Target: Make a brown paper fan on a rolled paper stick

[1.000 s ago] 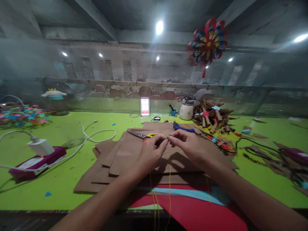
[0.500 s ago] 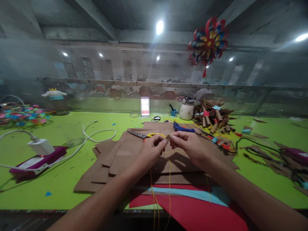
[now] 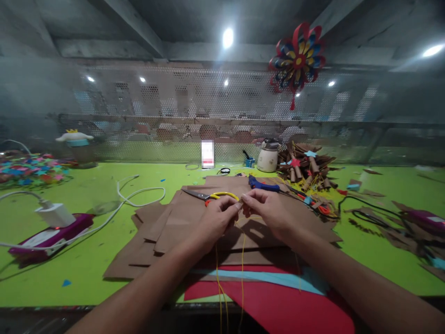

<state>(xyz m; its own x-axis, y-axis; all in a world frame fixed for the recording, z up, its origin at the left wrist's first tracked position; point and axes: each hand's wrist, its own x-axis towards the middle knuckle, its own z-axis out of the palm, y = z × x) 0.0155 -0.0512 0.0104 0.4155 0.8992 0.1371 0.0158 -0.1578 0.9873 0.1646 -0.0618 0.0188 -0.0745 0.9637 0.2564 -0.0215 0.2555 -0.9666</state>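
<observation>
Left hand: your left hand (image 3: 219, 217) has thumb and forefinger pressed together at the tips, pinching one side of a small brown piece (image 3: 240, 201).
Right hand: your right hand (image 3: 271, 209) meets it tip to tip, thumb and forefinger closed on the other side of that piece.
Brown piece: it sits between your fingertips, above the paper stack, mostly covered by them; you cannot make out its full shape here.
Yellow threads: the yellow threads (image 3: 242, 264) run below your hands and down past the near table edge; whether they join the piece, the picture does not tell.
Paper stack: brown paper sheets (image 3: 174, 225) lie overlapping beneath your hands, with red paper (image 3: 295, 308) and a light blue strip (image 3: 267, 275) nearer you.
Tools: scissors (image 3: 196, 194) lie on the sheets just beyond your left hand, and a blue glue gun (image 3: 266, 186) beyond your right.
Green table: on the green table (image 3: 83, 271), a purple power strip (image 3: 74, 228) with a white charger (image 3: 57, 215) is at your left; brown paper rolls (image 3: 309, 169) are heaped at your far right, beside a pale lidded jar (image 3: 267, 158).
Room: a perforated screen (image 3: 167, 104) stands behind the table, a red flower ornament (image 3: 299, 60) hangs above, and a bright lamp (image 3: 228, 38) shines overhead.
</observation>
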